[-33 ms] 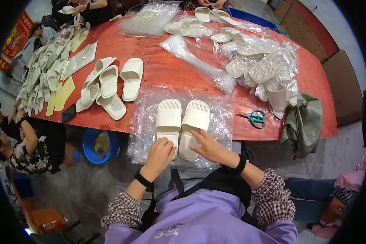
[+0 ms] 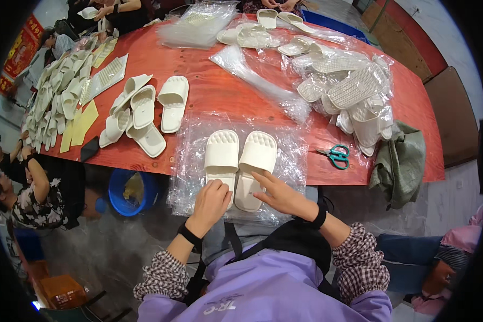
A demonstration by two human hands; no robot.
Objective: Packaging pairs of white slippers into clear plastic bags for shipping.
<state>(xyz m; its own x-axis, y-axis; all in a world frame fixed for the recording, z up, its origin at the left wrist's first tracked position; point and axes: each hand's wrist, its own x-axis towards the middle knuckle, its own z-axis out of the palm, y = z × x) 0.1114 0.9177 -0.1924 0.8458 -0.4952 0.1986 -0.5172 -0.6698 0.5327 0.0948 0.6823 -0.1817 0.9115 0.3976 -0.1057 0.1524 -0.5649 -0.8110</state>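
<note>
1. While lying side by side at the clock's centre, toes toward twelve: pair of cream, round-toed, moulded slippers (image 2: 221, 153), set on crinkled, clear plastic bags (image 2: 190, 155) reaching over the near edge of the red wooden table (image 2: 220, 96).
2. At half past seven, by the left slipper's heel: left hand (image 2: 210, 203), with fingers curled and bunched; cannot tell whether pinching the rim or merely resting.
3. At four o'clock, over the right slipper's inner side: right hand (image 2: 284, 198), with thumb and fingers spread, gripping nothing visible.
4. Could slide or skew apart if nudged sideways, probably because of slick film underneath.
5. Could tip if pressed at the heels, owing to an apparent overhang past the edge; cannot see any support below.
6. Could snag plastic if dragged toward three o'clock: teal-handled metal scissors (image 2: 334, 153), with blades toward the bags.
7. At ten o'clock, crowding that side: loose cream slippers (image 2: 143, 107), partly overlapping.
8. At two o'clock, hemming in the right: heap of film-wrapped cream slippers (image 2: 359, 88).
9. At three, past the scissors: crumpled olive-green cloth (image 2: 397, 166), draped over the edge.
10. Near half past twelve: narrow fan of clear film (image 2: 263, 80).
</note>
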